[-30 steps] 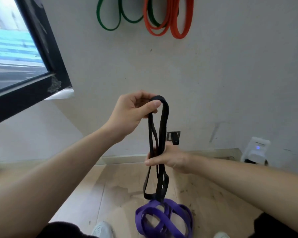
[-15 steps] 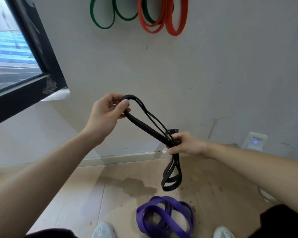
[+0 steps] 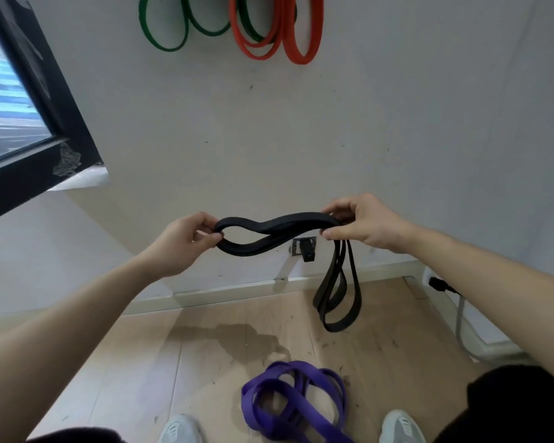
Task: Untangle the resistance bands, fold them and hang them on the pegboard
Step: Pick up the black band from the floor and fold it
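Observation:
A black resistance band (image 3: 279, 233) stretches level between my two hands in front of the wall. My left hand (image 3: 183, 243) pinches its looped left end. My right hand (image 3: 362, 223) pinches the right part, and the rest of the band hangs below it in loops down to the floor area. A purple band (image 3: 293, 401) lies in a tangled heap on the wooden floor between my shoes. High on the wall hang a green band (image 3: 173, 30) and an orange band (image 3: 288, 33); what holds them is cut off by the top edge.
A dark window frame (image 3: 45, 123) juts in at the left. A wall socket with a black plug (image 3: 306, 249) sits low on the wall behind the black band. A white device with a cable (image 3: 461, 318) stands at the right by the skirting.
My right hand rose and swung to the right while my left hand dropped, so the black band went from hanging vertically to lying level between them. The hanging loops shifted right.

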